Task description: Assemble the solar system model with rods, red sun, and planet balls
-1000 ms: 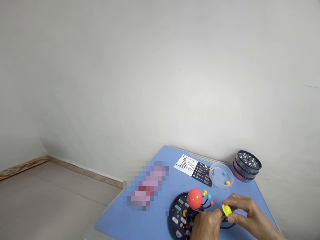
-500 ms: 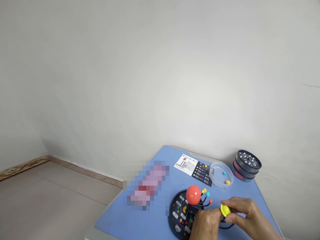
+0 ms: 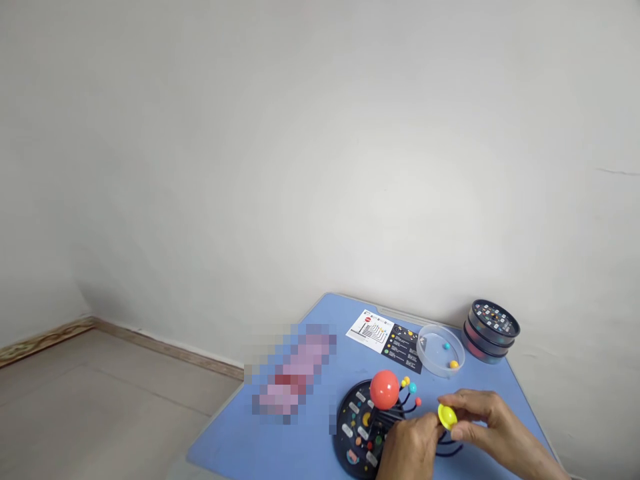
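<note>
My right hand [image 3: 487,423] pinches a yellow ringed planet ball [image 3: 447,417] between thumb and fingers. Right against it on the left, my left hand [image 3: 411,447] is closed around a black curved rod of the solar system model; its fingertips are mostly hidden. The model's round black base [image 3: 349,433], printed with planets and labels, stands on the table by my left hand. A big red ball [image 3: 385,389] tops its post. Behind my left hand, other rods carry small balls, among them a turquoise ball [image 3: 413,387] and a small red ball [image 3: 419,401]. More bare rods [image 3: 451,453] curve out below my hands.
Beyond the model, a clear round tray [image 3: 427,368] holds a blue ball [image 3: 447,346] and an orange ball [image 3: 454,365]. An instruction sheet [image 3: 370,331] lies beside it. A stack of round black-rimmed cases [image 3: 493,327] stands at the table's back right. A blurred pink patch [image 3: 300,367] covers the left.
The whole view has shifted slightly. Both hands stay together at the yellow planet ball, which appears turned a little between my right fingers.
</note>
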`<state>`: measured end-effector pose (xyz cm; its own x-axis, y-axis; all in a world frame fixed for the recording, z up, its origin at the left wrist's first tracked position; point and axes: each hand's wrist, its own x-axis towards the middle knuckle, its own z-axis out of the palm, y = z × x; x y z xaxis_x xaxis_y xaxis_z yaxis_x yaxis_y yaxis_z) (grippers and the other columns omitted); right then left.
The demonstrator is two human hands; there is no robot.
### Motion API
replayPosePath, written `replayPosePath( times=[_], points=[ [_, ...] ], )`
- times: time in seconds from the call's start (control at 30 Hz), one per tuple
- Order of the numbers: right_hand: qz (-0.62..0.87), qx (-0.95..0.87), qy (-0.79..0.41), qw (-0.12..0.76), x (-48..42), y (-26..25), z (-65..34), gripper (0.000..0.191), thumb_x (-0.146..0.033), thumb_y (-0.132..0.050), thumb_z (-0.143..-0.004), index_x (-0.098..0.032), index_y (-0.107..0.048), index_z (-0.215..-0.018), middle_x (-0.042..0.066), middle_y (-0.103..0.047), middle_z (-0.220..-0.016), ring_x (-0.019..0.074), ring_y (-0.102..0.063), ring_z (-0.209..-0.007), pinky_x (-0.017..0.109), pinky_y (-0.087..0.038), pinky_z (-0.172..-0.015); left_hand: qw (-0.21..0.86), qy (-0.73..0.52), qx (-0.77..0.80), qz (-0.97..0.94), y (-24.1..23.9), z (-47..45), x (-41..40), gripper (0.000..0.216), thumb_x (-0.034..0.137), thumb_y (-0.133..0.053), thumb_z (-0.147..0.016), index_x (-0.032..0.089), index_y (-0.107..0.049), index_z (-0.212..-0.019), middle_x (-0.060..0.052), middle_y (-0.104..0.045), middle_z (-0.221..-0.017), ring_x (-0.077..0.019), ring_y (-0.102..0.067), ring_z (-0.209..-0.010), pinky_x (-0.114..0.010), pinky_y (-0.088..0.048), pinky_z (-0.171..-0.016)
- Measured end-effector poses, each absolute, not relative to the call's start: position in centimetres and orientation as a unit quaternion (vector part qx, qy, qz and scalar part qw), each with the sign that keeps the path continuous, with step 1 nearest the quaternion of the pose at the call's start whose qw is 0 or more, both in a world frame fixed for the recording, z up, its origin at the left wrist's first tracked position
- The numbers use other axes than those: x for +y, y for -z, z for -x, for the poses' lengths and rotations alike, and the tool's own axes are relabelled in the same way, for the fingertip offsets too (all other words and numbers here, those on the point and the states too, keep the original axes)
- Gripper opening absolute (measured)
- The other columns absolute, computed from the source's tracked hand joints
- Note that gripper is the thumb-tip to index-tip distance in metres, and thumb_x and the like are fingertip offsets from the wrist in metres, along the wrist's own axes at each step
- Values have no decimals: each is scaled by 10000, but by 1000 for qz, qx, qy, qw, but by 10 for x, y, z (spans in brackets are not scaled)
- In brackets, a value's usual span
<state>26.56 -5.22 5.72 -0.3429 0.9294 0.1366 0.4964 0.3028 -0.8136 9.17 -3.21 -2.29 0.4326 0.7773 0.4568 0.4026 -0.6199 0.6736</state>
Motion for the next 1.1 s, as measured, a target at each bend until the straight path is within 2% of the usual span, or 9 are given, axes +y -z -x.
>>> replayPosePath(
  times=[0.13,0.2,0.4,0.5,0.67,0.87,0.93,1.0,1.1],
  points=[
    [470,-717,-388,340,-53,-59,-278,413,-474,-547,-920,-281,-624,-1277,28,-724,-926,201,-658,-857,342,-535,-814,250,-379,381,-805,16,-87,-35,225,85,-494,-847,210,-681,-852,-20,-744,-676,-157,-669,-579,-204,-397,-523],
    [464,-709,-400,349,-53,-60,-280,406,-451,-555,-923,-288,-610,-1291,24,-721,-938,196,-659,-861,344,-533,-825,250,-376,384,-805,15,-86,-35,239,72,-497,-839,214,-687,-874,-21,-758,-695,-166,-693,-606,-203,-414,-542],
    [484,-710,-367,356,-54,-60,-270,299,-429,-760,-761,-275,-760,-1017,34,-741,-906,219,-677,-841,316,-548,-790,228,-374,390,-810,17,-89,-33,252,72,-486,-859,201,-697,-807,-43,-763,-688,-179,-707,-605,-210,-406,-522],
    [486,-727,-328,356,-53,-62,-263,237,-429,-750,-769,-260,-774,-934,31,-729,-840,206,-668,-786,297,-545,-751,214,-378,381,-816,16,-89,-33,269,83,-467,-882,187,-680,-755,-48,-750,-658,-170,-689,-571,-214,-375,-495],
    [475,-725,-340,365,-52,-61,-259,214,-415,-750,-772,-252,-777,-908,29,-728,-826,200,-674,-765,285,-549,-729,204,-393,359,-821,15,-88,-32,296,97,-440,-905,184,-657,-725,-39,-728,-627,-155,-662,-537,-211,-354,-474],
    [488,-674,-396,388,-46,-57,-281,405,-431,-700,-816,-310,-671,-1202,28,-737,-980,219,-682,-892,332,-550,-828,187,-372,401,-816,17,-87,-33,201,83,-515,-840,218,-663,-831,-17,-752,-647,-185,-714,-571,-204,-401,-483],
    [526,-660,-369,389,-38,-60,-290,406,-458,-659,-838,-281,-662,-1204,47,-734,-1048,243,-672,-986,341,-538,-873,171,-367,407,-819,19,-85,-34,236,68,-539,-796,228,-660,-922,-5,-759,-654,-197,-727,-578,-205,-428,-484],
    [574,-678,-293,352,-26,-64,-297,364,-472,-604,-865,-240,-686,-1132,68,-732,-1085,258,-664,-1030,333,-532,-880,143,-383,403,-819,22,-82,-36,294,81,-556,-774,234,-644,-1009,2,-766,-672,-205,-736,-587,-208,-456,-491],
    [633,-738,-106,209,-3,-70,-299,276,-370,-483,-941,-223,-703,-1018,60,-733,-1065,223,-675,-963,294,-521,-825,98,-436,380,-810,28,-74,-39,259,147,-547,-815,243,-625,-1043,18,-762,-668,-185,-731,-559,-198,-477,-490]
  ],
)
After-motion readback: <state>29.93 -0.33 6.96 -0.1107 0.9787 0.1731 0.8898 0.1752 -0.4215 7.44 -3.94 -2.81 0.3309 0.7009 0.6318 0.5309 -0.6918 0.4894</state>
